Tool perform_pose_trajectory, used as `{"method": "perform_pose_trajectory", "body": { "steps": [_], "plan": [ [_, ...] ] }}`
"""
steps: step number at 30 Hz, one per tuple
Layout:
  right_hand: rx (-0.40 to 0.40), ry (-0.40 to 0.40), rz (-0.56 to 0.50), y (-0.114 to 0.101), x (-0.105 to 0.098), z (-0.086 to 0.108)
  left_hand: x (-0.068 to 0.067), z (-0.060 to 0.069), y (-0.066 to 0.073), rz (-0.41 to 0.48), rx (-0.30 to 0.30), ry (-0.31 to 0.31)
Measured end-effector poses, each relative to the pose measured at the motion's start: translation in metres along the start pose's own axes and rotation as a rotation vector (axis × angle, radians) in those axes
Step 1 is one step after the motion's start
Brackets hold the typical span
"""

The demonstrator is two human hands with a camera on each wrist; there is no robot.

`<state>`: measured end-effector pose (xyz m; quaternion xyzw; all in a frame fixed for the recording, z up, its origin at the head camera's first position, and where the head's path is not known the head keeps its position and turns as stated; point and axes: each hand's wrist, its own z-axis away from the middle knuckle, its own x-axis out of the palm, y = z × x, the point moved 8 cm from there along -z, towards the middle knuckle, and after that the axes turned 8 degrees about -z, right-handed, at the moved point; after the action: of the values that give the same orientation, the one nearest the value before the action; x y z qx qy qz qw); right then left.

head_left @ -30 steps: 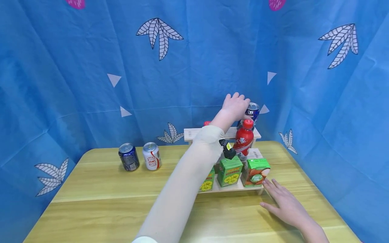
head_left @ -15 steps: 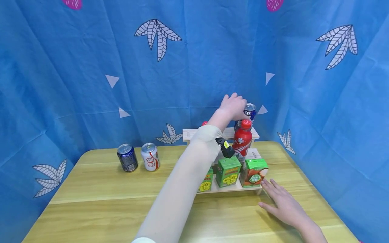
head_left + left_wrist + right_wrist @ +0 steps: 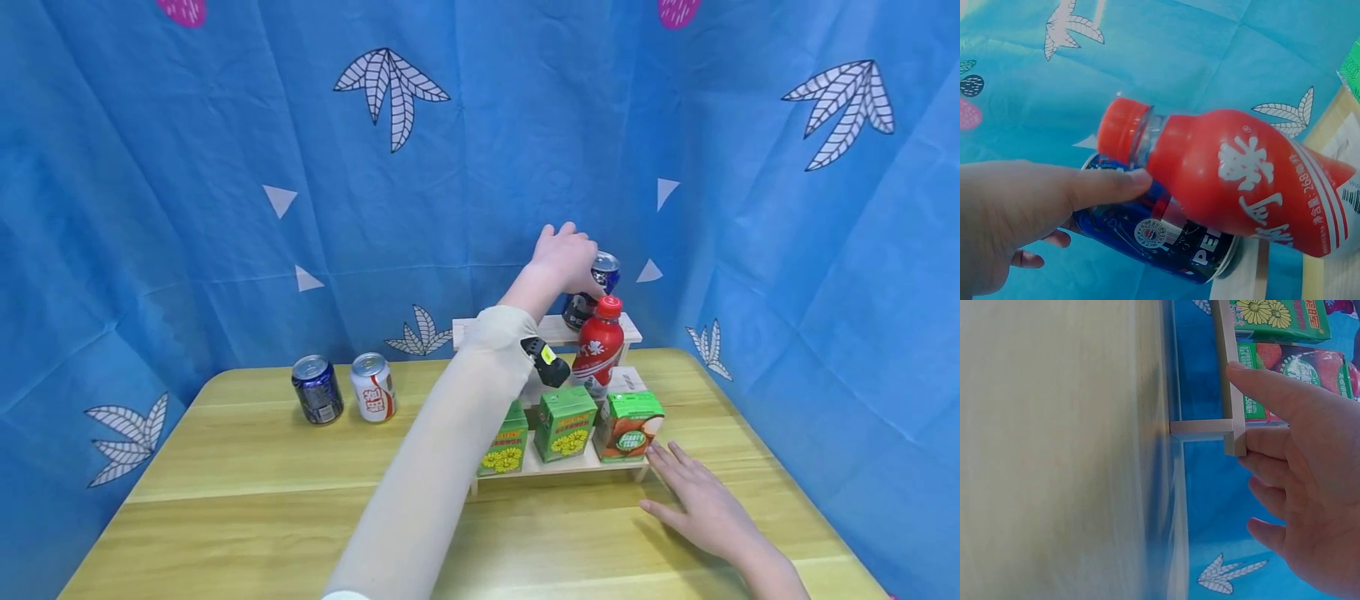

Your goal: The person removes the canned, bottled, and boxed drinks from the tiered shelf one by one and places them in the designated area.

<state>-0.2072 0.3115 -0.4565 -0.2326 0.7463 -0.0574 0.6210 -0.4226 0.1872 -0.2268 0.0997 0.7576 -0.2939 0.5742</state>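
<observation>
My left hand (image 3: 564, 260) grips a dark blue Pepsi can (image 3: 581, 310) at the right part of the wooden rack's upper shelf (image 3: 632, 330). In the left wrist view, the thumb lies along the can (image 3: 1147, 234); the other fingers are mostly hidden behind it. A red-capped red bottle (image 3: 598, 346) stands in front of the can and partly covers it. My right hand (image 3: 701, 504) is at the rack's front right corner, fingers extended, beside a green and brown drink carton (image 3: 628, 429). In the right wrist view, the thumb overlaps the lower shelf's edge (image 3: 1230, 400).
Two green cartons with yellow flowers stand on the lower shelf, a middle one (image 3: 567, 425) and a left one (image 3: 504, 446). Farther left on the table (image 3: 247, 467) are a dark blue can (image 3: 317, 390) and a white can (image 3: 373, 387). A blue curtain (image 3: 480, 167) hangs behind.
My left hand has shifted the Pepsi can leftward along the upper shelf, showing more of it beside the bottle. The right hand stays in place.
</observation>
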Motion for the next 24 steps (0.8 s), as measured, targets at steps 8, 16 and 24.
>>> {"method": "perform_pose_trajectory", "body": {
  "steps": [8, 16, 24],
  "plan": [
    [0.006, -0.013, -0.001, 0.0, -0.001, 0.0, -0.011, 0.013, -0.012, 0.015, 0.0, 0.043],
    [0.017, -0.025, -0.007, 0.002, -0.001, -0.001, -0.021, 0.028, -0.022, 0.039, -0.001, 0.096],
    [0.021, -0.031, -0.013, 0.0, -0.001, -0.001, -0.025, 0.044, -0.034, 0.071, -0.029, 0.155]
  ]
}}
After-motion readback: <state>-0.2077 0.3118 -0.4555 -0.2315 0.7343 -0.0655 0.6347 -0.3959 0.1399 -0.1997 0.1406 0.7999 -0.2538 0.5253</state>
